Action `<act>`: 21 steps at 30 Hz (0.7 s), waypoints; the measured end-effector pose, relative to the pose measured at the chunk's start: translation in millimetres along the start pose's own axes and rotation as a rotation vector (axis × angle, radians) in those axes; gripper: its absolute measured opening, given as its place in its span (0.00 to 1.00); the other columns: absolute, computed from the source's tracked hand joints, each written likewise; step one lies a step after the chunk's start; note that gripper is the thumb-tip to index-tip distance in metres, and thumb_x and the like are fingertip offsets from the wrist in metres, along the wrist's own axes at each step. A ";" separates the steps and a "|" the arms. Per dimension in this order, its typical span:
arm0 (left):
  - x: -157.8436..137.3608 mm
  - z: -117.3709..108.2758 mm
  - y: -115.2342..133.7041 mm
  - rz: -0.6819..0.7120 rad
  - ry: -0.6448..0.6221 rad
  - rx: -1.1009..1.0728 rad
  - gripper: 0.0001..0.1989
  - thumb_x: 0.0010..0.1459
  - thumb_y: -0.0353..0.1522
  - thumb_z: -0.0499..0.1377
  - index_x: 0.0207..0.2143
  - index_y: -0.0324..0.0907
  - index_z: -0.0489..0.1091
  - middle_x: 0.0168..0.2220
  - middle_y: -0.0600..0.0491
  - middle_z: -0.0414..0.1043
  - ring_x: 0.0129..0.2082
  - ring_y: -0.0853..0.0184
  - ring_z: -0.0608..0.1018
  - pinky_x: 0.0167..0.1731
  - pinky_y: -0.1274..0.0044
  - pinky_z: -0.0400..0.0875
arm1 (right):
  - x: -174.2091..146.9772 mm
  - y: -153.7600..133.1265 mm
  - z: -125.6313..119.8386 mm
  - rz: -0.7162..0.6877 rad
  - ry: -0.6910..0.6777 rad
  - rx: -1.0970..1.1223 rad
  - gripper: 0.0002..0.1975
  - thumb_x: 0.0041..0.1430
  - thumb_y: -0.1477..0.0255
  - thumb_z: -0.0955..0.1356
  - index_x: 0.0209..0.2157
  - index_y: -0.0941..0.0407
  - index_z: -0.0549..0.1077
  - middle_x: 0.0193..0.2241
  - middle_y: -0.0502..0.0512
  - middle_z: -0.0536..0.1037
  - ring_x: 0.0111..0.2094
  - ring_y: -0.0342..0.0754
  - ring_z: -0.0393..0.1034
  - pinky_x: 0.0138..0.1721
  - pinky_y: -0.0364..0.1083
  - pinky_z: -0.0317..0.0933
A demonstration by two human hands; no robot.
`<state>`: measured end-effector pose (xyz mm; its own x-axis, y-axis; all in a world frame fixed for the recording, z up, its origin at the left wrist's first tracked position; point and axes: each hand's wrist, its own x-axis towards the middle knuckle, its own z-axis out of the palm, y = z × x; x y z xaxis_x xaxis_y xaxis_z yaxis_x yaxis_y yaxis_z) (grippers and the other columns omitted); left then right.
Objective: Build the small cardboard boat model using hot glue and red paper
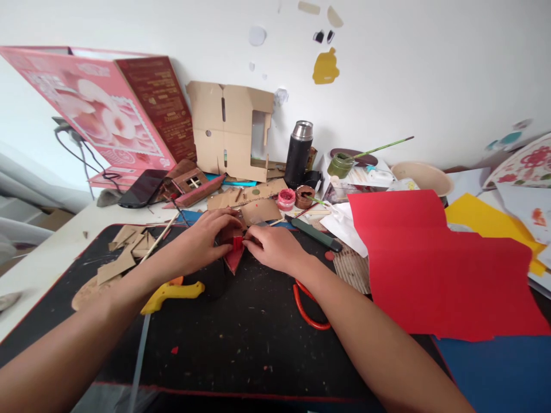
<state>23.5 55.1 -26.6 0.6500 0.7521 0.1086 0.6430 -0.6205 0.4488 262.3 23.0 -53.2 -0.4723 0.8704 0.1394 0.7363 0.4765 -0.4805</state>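
Over the black mat (241,338), my left hand (210,235) curls round a small red cardboard piece (235,261) with a pointed near end. Its thumb presses the piece's left edge, and a little upright red strip (237,243) stands on top. My right hand (275,246) is closed in a pinch at the piece's right side. What lies between its fingertips is too small to make out. A yellow glue gun (172,293) rests beside my left forearm. Partly under my right forearm is a red loop-shaped handle (307,312).
A green utility knife (314,232), paint jars (286,199) and a black thermos (298,152) stand or lie behind my hands. Cardboard scraps (123,258) lie left, red paper (439,269) right. A small brown cardboard model (189,186) sits at the back beside a phone (142,188).
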 end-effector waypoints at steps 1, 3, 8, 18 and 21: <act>0.0 0.5 0.6 -0.004 0.003 0.005 0.20 0.65 0.44 0.61 0.57 0.49 0.74 0.68 0.45 0.70 0.72 0.47 0.67 0.73 0.51 0.62 | 0.0 -0.5 -0.6 0.001 -0.002 -0.004 0.08 0.77 0.66 0.70 0.48 0.54 0.80 0.38 0.56 0.85 0.37 0.49 0.77 0.35 0.46 0.53; -0.1 1.1 1.2 -0.009 0.005 0.014 0.20 0.65 0.44 0.61 0.57 0.48 0.74 0.68 0.44 0.70 0.72 0.47 0.67 0.73 0.52 0.63 | -0.1 -1.2 -1.7 -0.002 -0.006 -0.015 0.08 0.77 0.66 0.70 0.48 0.55 0.80 0.37 0.56 0.85 0.37 0.50 0.77 0.35 0.47 0.53; -1.5 -0.4 -1.3 0.004 -0.012 0.016 0.21 0.65 0.43 0.61 0.58 0.48 0.73 0.69 0.44 0.70 0.73 0.48 0.67 0.74 0.52 0.62 | -0.5 -1.8 -2.3 -0.014 -0.007 -0.043 0.09 0.77 0.66 0.69 0.48 0.55 0.79 0.41 0.58 0.86 0.38 0.50 0.78 0.36 0.47 0.53; -1.1 -1.8 -2.0 0.013 -0.021 -0.010 0.21 0.65 0.42 0.62 0.58 0.49 0.73 0.68 0.45 0.71 0.73 0.49 0.67 0.74 0.53 0.62 | -0.7 -1.6 -1.0 -0.012 -0.029 -0.052 0.10 0.78 0.65 0.68 0.49 0.55 0.79 0.42 0.57 0.87 0.39 0.50 0.79 0.36 0.47 0.54; 0.2 -1.9 -0.7 0.016 -0.023 -0.015 0.21 0.64 0.42 0.62 0.57 0.49 0.73 0.68 0.45 0.70 0.73 0.48 0.67 0.74 0.52 0.61 | -0.5 -1.7 -1.3 -0.013 -0.025 -0.047 0.10 0.78 0.65 0.68 0.49 0.55 0.79 0.42 0.57 0.87 0.39 0.50 0.79 0.36 0.47 0.54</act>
<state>22.5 56.1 -25.2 0.6693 0.7369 0.0954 0.6266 -0.6288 0.4604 261.9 22.0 -51.3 -0.4932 0.8610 0.1238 0.7515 0.4935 -0.4378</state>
